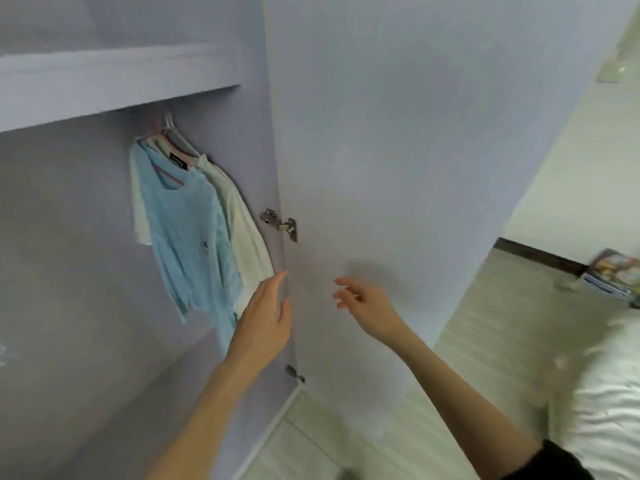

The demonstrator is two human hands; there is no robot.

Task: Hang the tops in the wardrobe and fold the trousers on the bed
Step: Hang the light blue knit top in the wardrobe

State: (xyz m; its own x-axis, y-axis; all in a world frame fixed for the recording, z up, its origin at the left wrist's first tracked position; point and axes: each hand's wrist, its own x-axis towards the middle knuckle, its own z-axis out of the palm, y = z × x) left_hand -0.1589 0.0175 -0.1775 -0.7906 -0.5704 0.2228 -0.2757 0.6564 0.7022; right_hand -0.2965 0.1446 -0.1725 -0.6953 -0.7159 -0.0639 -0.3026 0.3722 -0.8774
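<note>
Two tops (194, 233) hanging left of wardrobe door (398, 168); my left hand (266, 317) flat, right hand (363, 303) loosely spread, both holding nothing, reaching toward door, probably closing it.

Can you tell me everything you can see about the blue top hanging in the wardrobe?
The blue top is light blue and looks like a thin, textured knit with short sleeves. A black label shows inside its neck. It hangs on a pink hanger under the wardrobe shelf, in front of a white top that it overlaps. Its hem droops lower on one side. The left hand is close to its lower edge; whether they touch, I cannot tell.
</note>
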